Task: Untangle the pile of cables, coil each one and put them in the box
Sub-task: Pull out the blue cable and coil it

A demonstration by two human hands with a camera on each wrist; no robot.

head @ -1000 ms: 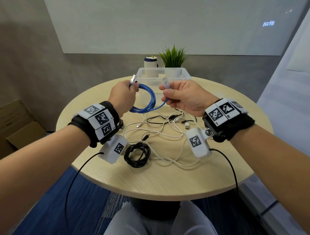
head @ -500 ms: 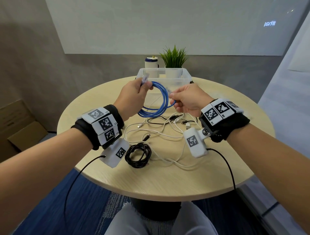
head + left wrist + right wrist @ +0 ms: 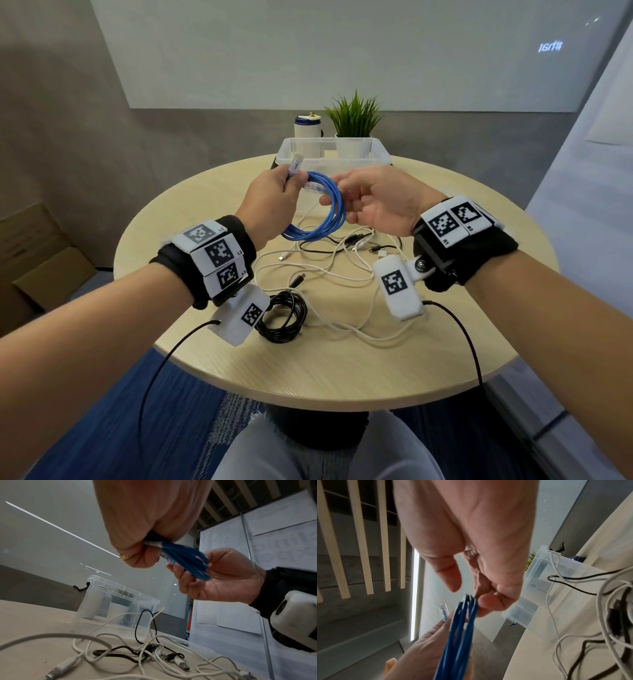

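A blue network cable [image 3: 322,219] hangs as a coil above the table between both hands. My left hand [image 3: 291,180] grips the coil's top left, and one clear plug [image 3: 296,163] sticks up from the fist. The second plug [image 3: 312,187] lies against the coil by the left thumb. My right hand [image 3: 334,198] holds the coil's right side between thumb and curled fingers [image 3: 489,601]. In the left wrist view the blue strands [image 3: 185,559] run from the left fist into the right hand [image 3: 193,566]. The clear plastic box [image 3: 342,163] stands just behind the hands.
Tangled white and black cables [image 3: 329,270] lie on the round wooden table [image 3: 308,370] under the hands. A coiled black cable [image 3: 284,318] sits near the front left. A potted plant [image 3: 354,114] and a white bottle [image 3: 307,130] stand behind the box.
The right hand has carried the free plug end across to the left hand and now holds the coil's side. Both hands have moved closer together, toward the box.
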